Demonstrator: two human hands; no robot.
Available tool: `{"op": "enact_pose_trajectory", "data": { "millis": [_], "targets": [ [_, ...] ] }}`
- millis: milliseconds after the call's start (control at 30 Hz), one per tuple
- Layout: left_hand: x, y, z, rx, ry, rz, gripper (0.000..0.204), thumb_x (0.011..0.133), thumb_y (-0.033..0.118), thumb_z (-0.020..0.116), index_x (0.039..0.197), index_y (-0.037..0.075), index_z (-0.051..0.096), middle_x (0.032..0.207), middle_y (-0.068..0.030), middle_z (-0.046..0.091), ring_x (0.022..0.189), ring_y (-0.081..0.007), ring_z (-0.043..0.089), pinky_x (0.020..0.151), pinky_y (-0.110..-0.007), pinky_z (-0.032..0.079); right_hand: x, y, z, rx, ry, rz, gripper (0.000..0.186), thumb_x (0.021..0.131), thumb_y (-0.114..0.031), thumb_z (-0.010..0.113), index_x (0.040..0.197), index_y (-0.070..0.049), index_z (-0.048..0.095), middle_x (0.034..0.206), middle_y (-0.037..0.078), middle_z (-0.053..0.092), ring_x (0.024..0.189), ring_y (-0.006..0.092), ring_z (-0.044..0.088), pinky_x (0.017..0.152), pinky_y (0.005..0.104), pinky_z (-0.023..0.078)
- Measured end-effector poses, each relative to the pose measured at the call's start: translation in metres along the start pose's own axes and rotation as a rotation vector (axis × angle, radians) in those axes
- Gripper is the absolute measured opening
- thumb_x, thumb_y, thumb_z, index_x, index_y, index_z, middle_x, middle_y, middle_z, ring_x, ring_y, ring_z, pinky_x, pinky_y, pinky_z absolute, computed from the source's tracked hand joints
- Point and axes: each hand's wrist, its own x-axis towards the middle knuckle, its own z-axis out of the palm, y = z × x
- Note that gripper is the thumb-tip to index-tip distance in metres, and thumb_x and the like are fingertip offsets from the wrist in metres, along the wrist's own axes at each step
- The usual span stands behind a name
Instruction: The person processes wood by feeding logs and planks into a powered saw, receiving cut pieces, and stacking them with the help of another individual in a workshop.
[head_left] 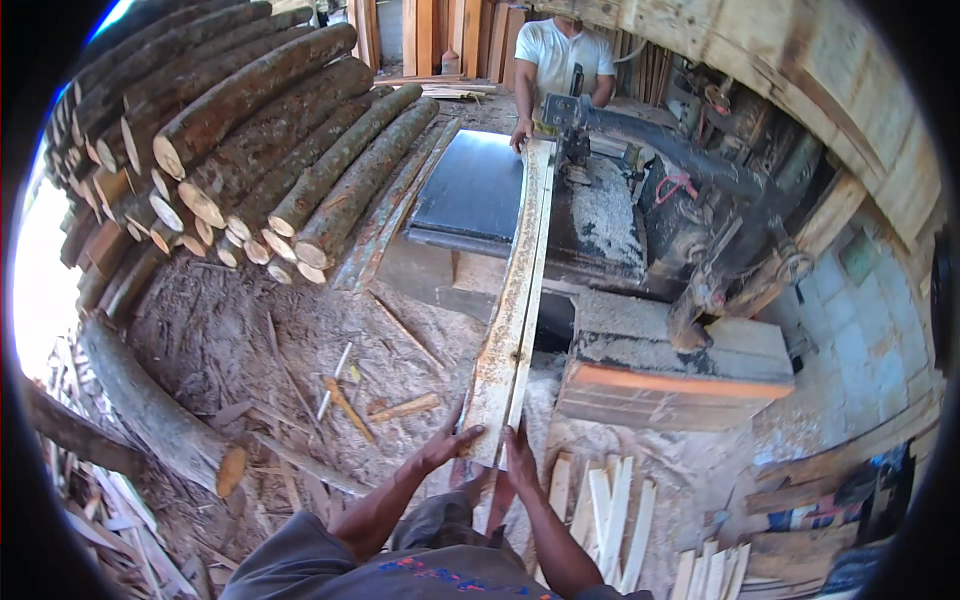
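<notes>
Plank (503, 345) across black table (468, 185); machinery (700, 165) right, logs (283, 133) left, co-worker (563, 60) beyond.

room left of board (512, 300), machine (680, 155) right

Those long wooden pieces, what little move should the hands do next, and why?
I'd maybe ease them gently apart: the left hand holds the wide board, the right hand holds the narrow strip, and a thin gap shows between them.
</notes>
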Motion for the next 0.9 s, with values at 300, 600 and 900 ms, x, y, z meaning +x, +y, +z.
{"op": "enact_pose_trajectory", "data": {
  "millis": [300, 600, 900],
  "targets": [
    [-0.155, -0.121, 0.047, -0.279, 0.091, 0.000, 0.084, 0.085, 0.020, 0.063, 0.146, 0.002, 0.008, 0.140, -0.0164, 0.036, 0.126, -0.0227, 0.040, 0.103, -0.032, 0.032, -0.213, 0.049, -0.006, -0.252, -0.061, 0.289, 0.053, 0.097, -0.037, 0.039, 0.133, 0.002, 0.037, 0.128, 0.022, 0.048, 0.119, 0.0334, 0.047, 0.098, 0.0357, 0.038],
    [0.053, -0.041, 0.001, -0.487, 0.209, -0.088, 0.081, 0.084, 0.009, 0.062, 0.147, 0.010, 0.011, 0.123, -0.0206, 0.053, 0.106, -0.0255, 0.057, 0.082, -0.038, 0.051, -0.264, 0.128, -0.108, -0.510, 0.482, 0.992, 0.087, 0.091, -0.065, 0.021, 0.086, 0.010, 0.063, 0.081, 0.025, 0.064, 0.078, 0.0338, 0.063, 0.073, 0.0423, 0.047],
    [0.205, -0.080, 0.138, 0.010, 0.171, 0.445, 0.098, 0.086, 0.024, 0.062, 0.144, 0.015, -0.017, 0.137, -0.0223, 0.038, 0.118, -0.0299, 0.048, 0.093, -0.051, 0.041, -0.479, 0.153, -0.148, -0.839, 0.673, 1.134, 0.071, 0.094, -0.057, 0.026, 0.090, 0.003, 0.064, 0.070, 0.021, 0.057, 0.070, 0.0325, 0.053, 0.062, 0.0456, 0.039]
  ]
}}
